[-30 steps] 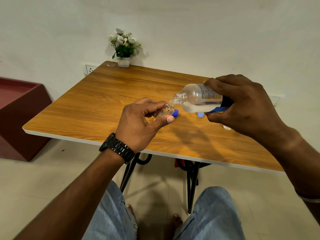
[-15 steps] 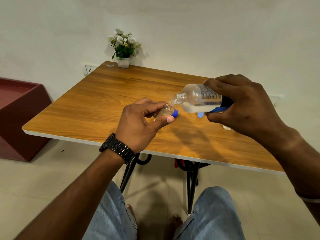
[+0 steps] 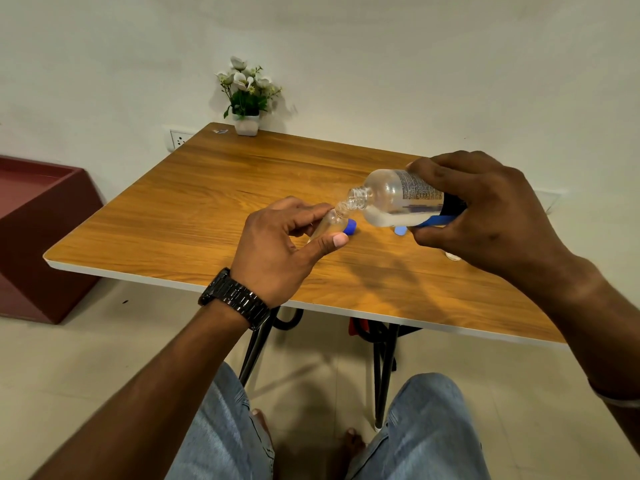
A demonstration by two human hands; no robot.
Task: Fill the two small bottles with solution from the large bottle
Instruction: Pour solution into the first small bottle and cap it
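Note:
My left hand grips a small clear bottle, tilted with its open neck pointing up and to the right. My right hand holds the large clear bottle nearly on its side above the wooden table. The large bottle's open mouth touches the small bottle's neck, and clear liquid lies along the large bottle's lower side. A blue cap shows just behind the small bottle. A second small bottle is not visible to me.
A light blue cap and a small white object lie on the table under my right hand. A white pot of flowers stands at the far edge. A dark red box sits on the floor, left.
The small bottle has tilted a little further and its neck has closed against the large bottle's mouth. Both hands have stayed almost in place.

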